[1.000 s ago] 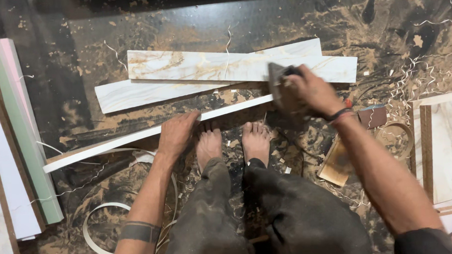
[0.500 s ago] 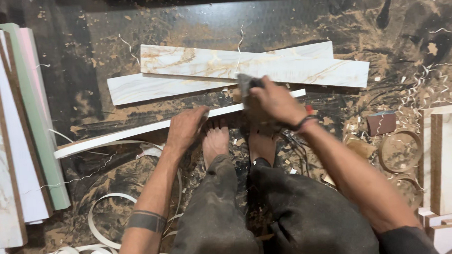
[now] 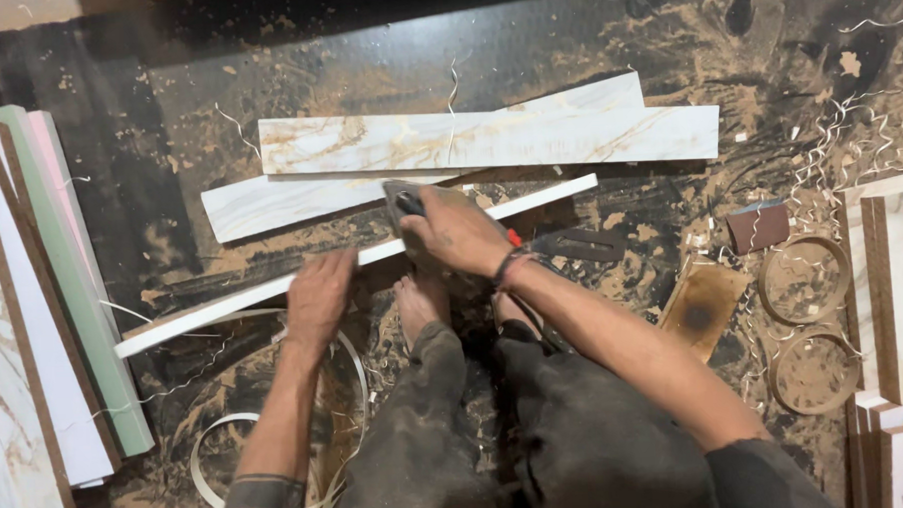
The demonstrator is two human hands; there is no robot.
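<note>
Pressing the left hand [image 3: 318, 299] flat on the long white strip [image 3: 223, 307] lying across the sawdust floor by two bare feet, right hand [image 3: 451, 229] gripping a dark hand tool [image 3: 402, 198] — slid leftward along the strip's edge since a second ago — two marbled boards [image 3: 488, 140] beyond.

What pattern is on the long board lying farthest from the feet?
White marble pattern with tan-gold veins on the long board, clear in the head view.
</note>
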